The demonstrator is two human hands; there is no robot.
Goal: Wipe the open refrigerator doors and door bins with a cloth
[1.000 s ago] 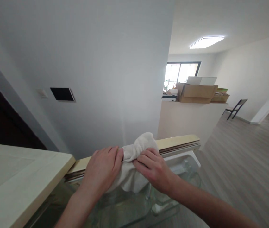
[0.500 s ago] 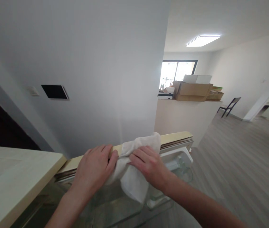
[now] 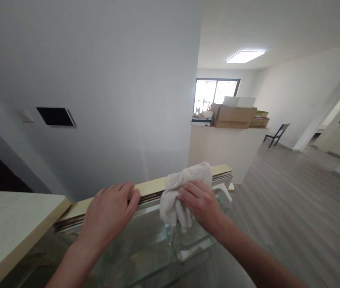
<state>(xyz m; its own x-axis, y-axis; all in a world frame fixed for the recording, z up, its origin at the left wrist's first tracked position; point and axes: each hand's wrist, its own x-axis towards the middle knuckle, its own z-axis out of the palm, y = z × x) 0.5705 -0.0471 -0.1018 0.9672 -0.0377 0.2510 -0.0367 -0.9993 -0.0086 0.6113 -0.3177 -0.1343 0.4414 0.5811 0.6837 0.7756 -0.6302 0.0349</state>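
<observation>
Right hand [image 3: 201,200] clamped on white cloth [image 3: 182,188], pressing it near the right end of the door's top edge [image 3: 152,186]. Left hand [image 3: 110,212] flat on that edge, apart from the cloth, fingers curled over.

A white cloth [image 3: 185,182] on a pale yellow door edge [image 3: 149,187].

No readable text anywhere, cardboard box [image 3: 233,116] far right unmarked, dark wall panel [image 3: 56,117] left blank
</observation>
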